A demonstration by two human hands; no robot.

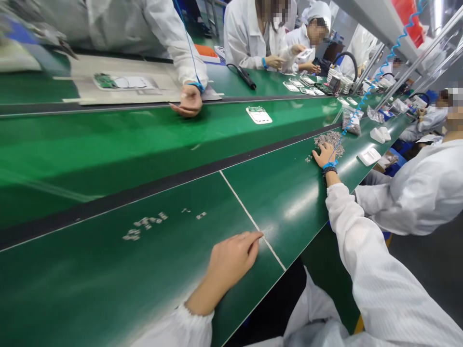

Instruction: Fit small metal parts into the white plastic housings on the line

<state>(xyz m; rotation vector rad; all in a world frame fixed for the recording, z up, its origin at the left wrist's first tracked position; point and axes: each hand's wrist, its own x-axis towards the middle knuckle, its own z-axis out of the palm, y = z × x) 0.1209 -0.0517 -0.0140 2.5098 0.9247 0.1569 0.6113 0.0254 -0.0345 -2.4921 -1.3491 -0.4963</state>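
My left hand [235,258] lies palm down on the green bench [108,279] near its front edge, fingers stretched out together toward the right, holding nothing. A few small silver parts [144,225] lie scattered on the bench ahead of it to the left. My right arm reaches far out to the right. My right hand [323,155], with a blue strap and a dark bead band at the wrist, rests palm down with fingers spread at the near edge of a pile of small metal parts [330,140]. A blue coiled cord [383,62] runs up from the strap.
A green conveyor belt [126,144] runs behind the bench, carrying a white device [259,115]. A person's hand [188,101] rests across the belt beside a board on a sheet. A white-coated person [415,193] sits close at my right. White housings [369,156] and bags lie beyond the pile.
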